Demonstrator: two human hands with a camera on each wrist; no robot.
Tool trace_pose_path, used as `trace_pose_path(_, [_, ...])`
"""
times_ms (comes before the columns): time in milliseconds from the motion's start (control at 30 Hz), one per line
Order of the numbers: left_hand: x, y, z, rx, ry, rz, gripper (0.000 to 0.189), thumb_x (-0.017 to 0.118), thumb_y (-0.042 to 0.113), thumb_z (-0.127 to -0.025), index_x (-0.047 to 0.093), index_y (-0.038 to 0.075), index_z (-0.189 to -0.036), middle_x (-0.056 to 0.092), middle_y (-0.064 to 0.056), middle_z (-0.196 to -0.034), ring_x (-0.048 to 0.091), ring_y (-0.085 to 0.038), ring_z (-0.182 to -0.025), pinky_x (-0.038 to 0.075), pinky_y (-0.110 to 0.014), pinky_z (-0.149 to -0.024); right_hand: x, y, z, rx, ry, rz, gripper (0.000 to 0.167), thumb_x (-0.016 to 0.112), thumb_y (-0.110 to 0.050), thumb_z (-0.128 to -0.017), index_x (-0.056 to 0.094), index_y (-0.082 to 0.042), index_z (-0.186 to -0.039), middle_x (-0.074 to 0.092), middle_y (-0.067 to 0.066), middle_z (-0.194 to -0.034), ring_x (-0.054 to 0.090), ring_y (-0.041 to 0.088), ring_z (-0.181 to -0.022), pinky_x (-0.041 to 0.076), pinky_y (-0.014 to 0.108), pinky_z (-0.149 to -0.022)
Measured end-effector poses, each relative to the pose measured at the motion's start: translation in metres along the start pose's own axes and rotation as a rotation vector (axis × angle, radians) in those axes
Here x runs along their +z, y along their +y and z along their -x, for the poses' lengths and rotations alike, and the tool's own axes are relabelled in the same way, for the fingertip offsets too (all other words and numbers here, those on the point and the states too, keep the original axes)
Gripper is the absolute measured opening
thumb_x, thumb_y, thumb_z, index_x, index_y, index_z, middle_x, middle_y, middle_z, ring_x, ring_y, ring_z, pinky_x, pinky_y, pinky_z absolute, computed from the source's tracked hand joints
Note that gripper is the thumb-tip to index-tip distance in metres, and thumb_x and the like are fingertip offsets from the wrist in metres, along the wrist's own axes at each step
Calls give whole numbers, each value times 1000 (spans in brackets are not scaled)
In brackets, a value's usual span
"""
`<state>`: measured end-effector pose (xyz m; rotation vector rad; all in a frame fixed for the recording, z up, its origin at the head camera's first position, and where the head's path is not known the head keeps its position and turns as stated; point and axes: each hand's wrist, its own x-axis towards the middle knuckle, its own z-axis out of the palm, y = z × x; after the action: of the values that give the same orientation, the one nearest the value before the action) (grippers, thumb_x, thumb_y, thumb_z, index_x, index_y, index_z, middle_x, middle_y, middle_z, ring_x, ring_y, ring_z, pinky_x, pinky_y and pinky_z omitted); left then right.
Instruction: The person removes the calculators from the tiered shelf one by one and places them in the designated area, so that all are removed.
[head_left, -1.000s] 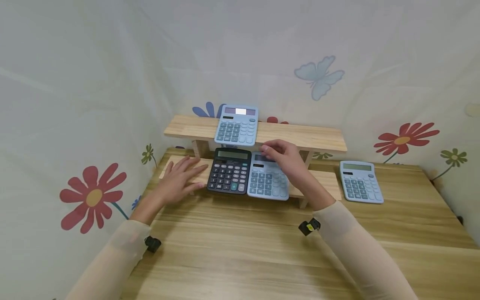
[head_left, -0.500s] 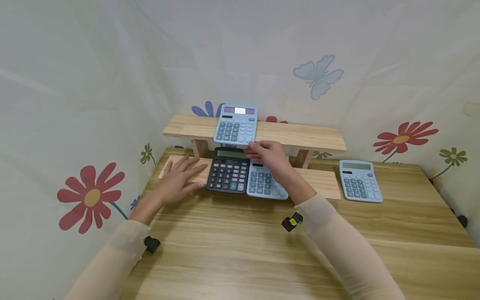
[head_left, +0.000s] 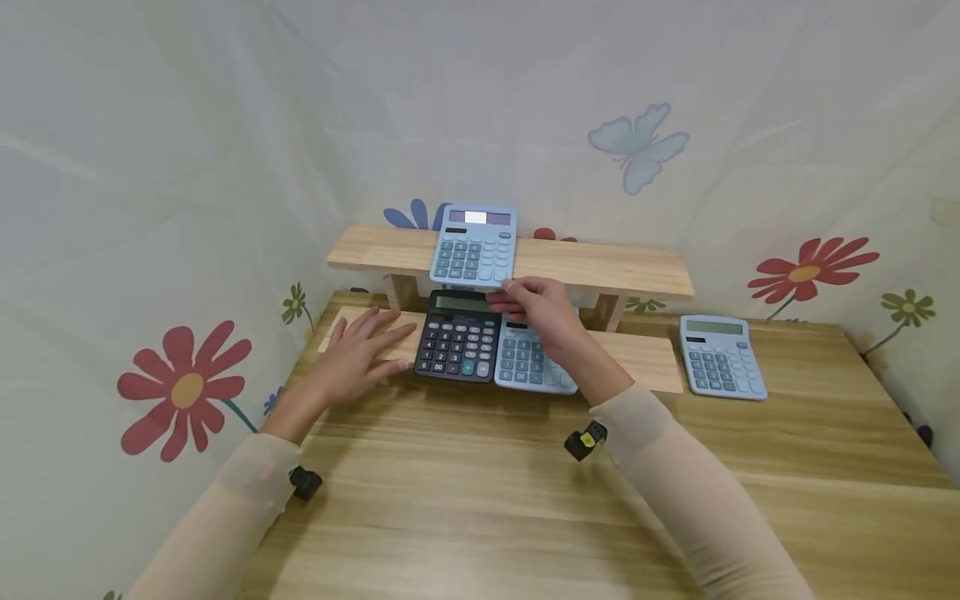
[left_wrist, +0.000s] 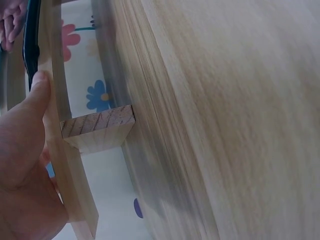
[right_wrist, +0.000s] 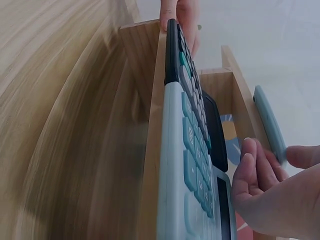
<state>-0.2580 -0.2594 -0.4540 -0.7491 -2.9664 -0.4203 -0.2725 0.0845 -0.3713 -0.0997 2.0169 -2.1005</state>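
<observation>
My left hand (head_left: 358, 357) rests spread on the left end of the lower wooden shelf board (head_left: 637, 360), its thumb by the left edge of a black calculator (head_left: 454, 343). Right of that, edge to edge, lies a light blue calculator (head_left: 525, 367), partly covered by my right hand (head_left: 546, 315). Another blue calculator (head_left: 474, 250) leans back on the upper shelf board (head_left: 600, 265). My right thumb touches its lower right corner; in the right wrist view the other fingers (right_wrist: 250, 172) bend loosely below, beside the board's edge.
One more blue calculator (head_left: 723, 358) lies on the wooden table (head_left: 480, 492), right of the shelf. Wooden supports (head_left: 606, 313) hold up the upper board. A patterned cloth wall (head_left: 480, 100) stands close behind and to the left.
My right hand has moved left, from above the lower blue calculator to the upper calculator's lower right corner. The left hand has stayed in place.
</observation>
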Motion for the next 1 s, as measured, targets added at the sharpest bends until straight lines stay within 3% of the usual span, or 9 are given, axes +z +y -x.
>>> trace_pose_path(767, [0,-4,-1,5,-1,-12,70,52,66,-104,40,34,-165,26,-8,-174,11,-41,-162,0,-76,-122,-12,4,11,1,-69,6,31,57,-25,-112,68,-1,-129,74,17,-126,68,36,-120,51,51,-108])
trace_pose_path(1000, [2,-3,-2,8,2,-14,70,53,66,-104,40,35,-165,26,-8,-174,11,-41,-161,0,-77,-122,-15,4,12,28,-77,-20,33,58,-26,-112,64,-1,-132,70,20,-135,67,36,-123,50,51,-111])
